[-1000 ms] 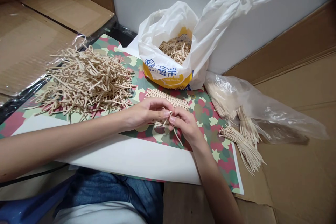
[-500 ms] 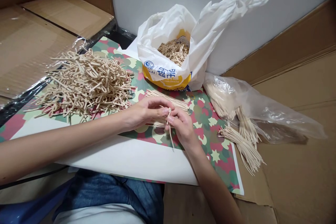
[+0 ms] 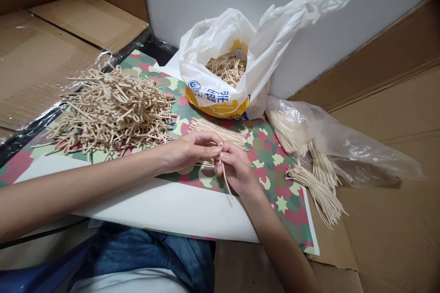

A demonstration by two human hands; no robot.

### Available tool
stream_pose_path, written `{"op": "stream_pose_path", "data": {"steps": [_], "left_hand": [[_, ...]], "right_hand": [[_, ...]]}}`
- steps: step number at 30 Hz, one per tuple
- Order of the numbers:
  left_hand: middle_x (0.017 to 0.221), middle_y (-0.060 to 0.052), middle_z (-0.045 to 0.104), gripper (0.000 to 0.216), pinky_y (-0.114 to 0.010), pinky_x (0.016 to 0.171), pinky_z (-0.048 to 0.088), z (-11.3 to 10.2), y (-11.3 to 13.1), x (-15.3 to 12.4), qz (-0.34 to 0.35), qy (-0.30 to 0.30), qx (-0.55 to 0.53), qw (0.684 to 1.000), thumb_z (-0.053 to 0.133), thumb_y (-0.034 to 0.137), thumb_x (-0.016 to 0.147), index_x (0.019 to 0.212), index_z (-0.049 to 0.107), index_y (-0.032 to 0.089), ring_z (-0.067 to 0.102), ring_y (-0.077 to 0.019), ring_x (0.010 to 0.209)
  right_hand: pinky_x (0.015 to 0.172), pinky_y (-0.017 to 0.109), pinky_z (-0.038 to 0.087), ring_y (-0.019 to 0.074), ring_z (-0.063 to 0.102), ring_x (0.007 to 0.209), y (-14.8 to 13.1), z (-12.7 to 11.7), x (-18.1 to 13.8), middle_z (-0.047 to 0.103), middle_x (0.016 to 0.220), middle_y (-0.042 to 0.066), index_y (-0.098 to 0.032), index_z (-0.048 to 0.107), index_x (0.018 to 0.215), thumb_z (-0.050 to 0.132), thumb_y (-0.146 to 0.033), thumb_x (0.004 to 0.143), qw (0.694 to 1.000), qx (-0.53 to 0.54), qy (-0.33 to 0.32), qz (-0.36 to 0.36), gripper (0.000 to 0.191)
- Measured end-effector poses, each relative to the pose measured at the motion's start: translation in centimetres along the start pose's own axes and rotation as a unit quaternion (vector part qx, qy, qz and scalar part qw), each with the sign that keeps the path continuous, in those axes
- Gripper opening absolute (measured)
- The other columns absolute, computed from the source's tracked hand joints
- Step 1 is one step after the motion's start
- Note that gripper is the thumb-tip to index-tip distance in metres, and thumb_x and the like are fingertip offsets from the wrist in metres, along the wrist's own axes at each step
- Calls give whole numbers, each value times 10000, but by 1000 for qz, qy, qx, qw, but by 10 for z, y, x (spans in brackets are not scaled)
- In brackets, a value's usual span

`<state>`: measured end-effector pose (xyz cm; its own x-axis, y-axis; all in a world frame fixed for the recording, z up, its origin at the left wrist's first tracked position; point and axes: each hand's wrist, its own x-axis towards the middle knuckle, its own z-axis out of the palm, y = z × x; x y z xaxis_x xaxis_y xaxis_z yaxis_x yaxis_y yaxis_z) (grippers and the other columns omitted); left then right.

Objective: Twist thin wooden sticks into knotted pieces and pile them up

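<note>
A thin pale strand (image 3: pixel 226 181), which looks like rattan or reed, is bent into a small loop at its top and hangs down between my hands. My left hand (image 3: pixel 199 146) pinches it at the loop from the left. From the right, my right hand (image 3: pixel 236 165) grips the same strand just below, thumb on top. Behind and partly under the hands lies a row of straight strands (image 3: pixel 220 130) on the camouflage-patterned sheet (image 3: pixel 264 160). To the left rises a big pile of looped strands (image 3: pixel 117 110).
A white plastic bag (image 3: pixel 220 68) holding short strand pieces stands at the back. On the right, tied bundles of strands (image 3: pixel 319 192) lie beside a clear plastic bag (image 3: pixel 343 146). Cardboard (image 3: pixel 388 219) covers the right side, and a cardboard box (image 3: pixel 44 55) is at the left.
Both hands stay nearly in place, still pinching the strand. Its loose lower end has swung slightly to the right.
</note>
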<state>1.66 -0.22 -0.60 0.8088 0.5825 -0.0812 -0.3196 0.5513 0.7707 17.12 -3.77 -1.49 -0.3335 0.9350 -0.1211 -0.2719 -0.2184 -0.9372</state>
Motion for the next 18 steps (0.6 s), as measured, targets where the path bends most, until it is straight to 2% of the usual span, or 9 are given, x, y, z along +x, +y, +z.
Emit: {"op": "stream_pose_path", "data": {"steps": [5, 7, 10, 14, 18], "left_hand": [[715, -69, 628, 112, -300, 674, 429, -5, 4, 0, -2, -32, 0, 999, 556, 236, 791, 788, 499, 140, 602, -177, 699], [704, -41, 601, 116, -264, 653, 426, -7, 8, 0, 12, -13, -10, 1000, 584, 228, 769, 791, 511, 140, 577, -146, 668], [672, 7, 513, 140, -172, 569, 381, -11, 15, -1, 43, 47, -13, 998, 649, 202, 708, 752, 541, 125, 483, -75, 606], [698, -1, 470, 122, -156, 589, 374, -16, 22, -3, 47, 68, -7, 997, 650, 197, 702, 722, 563, 114, 443, -72, 640], [712, -11, 480, 102, -178, 602, 381, -18, 25, -6, 20, 62, -22, 998, 629, 194, 714, 714, 566, 113, 446, -81, 641]], "right_hand": [[503, 214, 391, 79, 452, 450, -2, -6, 2, 523, 485, -33, -161, 580, 721, 553, -290, 748, 997, 43, -51, 37, 135], [523, 229, 392, 85, 444, 446, -4, -11, 2, 509, 465, -31, -158, 586, 701, 555, -308, 748, 991, 59, -93, 77, 161], [514, 236, 365, 97, 427, 446, -5, -19, 3, 478, 423, -30, -160, 577, 649, 577, -318, 720, 980, 80, -133, 122, 173], [489, 228, 305, 103, 405, 468, -6, -27, 5, 460, 432, -25, -168, 545, 618, 595, -305, 687, 978, 101, -125, 131, 162], [501, 238, 308, 112, 384, 482, -11, -31, 6, 419, 424, -33, -182, 505, 582, 614, -288, 643, 982, 113, -92, 119, 163]]}}
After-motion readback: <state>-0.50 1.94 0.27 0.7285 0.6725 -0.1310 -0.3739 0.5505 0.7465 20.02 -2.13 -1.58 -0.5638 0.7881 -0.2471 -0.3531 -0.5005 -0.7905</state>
